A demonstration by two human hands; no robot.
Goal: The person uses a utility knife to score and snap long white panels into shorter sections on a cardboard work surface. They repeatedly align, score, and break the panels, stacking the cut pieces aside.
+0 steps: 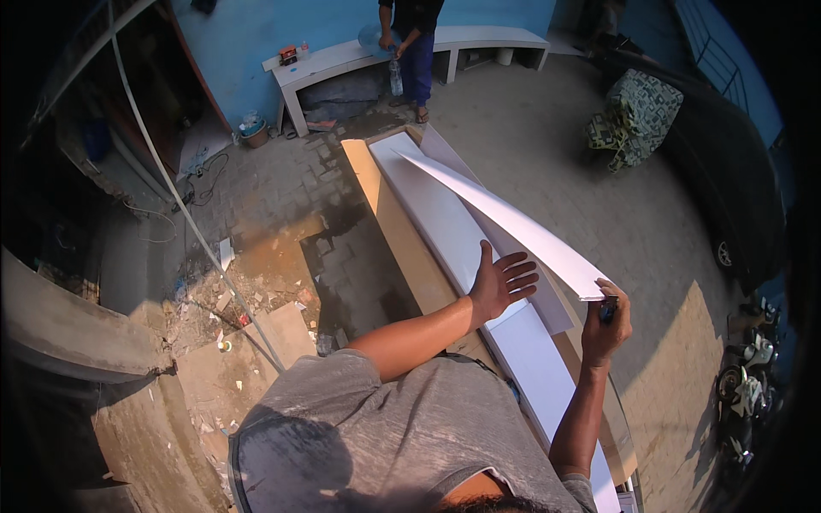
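My left hand is open, fingers spread, just over a long white panel; whether it touches the panel I cannot tell. My right hand grips the near end of a long, narrow white strip, which slants up and away from me. A small dark object is also in that hand, its kind not clear. Beneath the strip lies another white panel, in shadow. Brown boards show along the sides of this stack.
Ahead, a person holds a large water bottle and a small one beside a white bench. A pole and rubble are to my left; a covered motorbike and a dark covered vehicle to my right.
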